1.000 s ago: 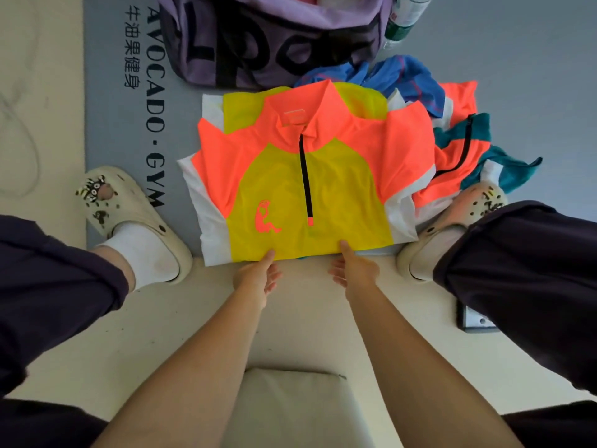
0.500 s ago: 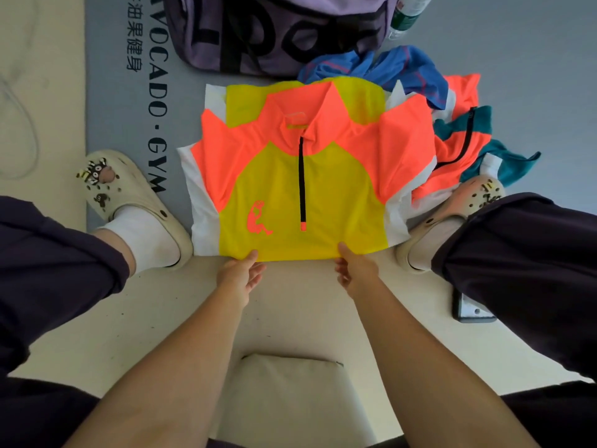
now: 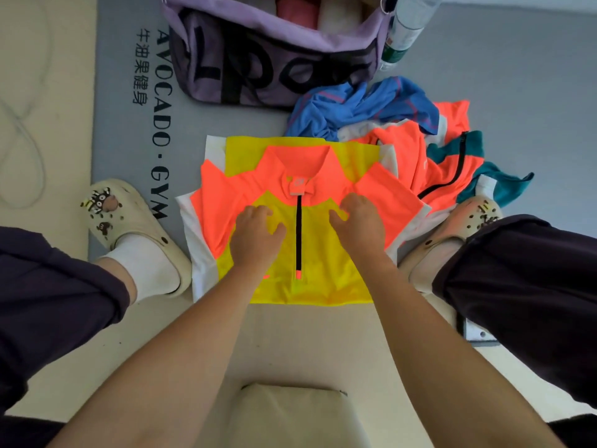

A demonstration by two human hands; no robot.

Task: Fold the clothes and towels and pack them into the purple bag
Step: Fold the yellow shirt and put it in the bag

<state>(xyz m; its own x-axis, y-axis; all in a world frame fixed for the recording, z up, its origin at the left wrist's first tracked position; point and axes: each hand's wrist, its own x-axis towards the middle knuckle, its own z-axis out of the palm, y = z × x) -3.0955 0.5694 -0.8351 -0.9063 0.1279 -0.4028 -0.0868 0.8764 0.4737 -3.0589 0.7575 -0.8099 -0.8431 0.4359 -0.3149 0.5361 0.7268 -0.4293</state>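
A yellow and orange zip-neck shirt (image 3: 323, 282) lies flat on the floor between my feet, its sleeves folded in. My left hand (image 3: 255, 236) rests on its chest left of the black zipper, and my right hand (image 3: 360, 223) rests to the right of it. Both press down with loosely bent fingers. Beyond the shirt, the purple bag (image 3: 274, 59) stands with its top unzipped, showing pink and white folded items (image 3: 297, 9) inside. A crumpled blue garment (image 3: 361, 105) and an orange and teal garment (image 3: 452, 163) lie unfolded at the right.
My cream clogs flank the shirt, left (image 3: 129, 221) and right (image 3: 452, 234). A plastic bottle (image 3: 403, 30) leans beside the bag. The grey gym mat (image 3: 122, 92) lies under the bag. A dark flat device (image 3: 478, 334) sits under my right leg, and a beige cushion (image 3: 290, 415) is near me.
Both hands moved from the shirt's near hem up onto its chest. The view tilted, so the bag's inside now shows.
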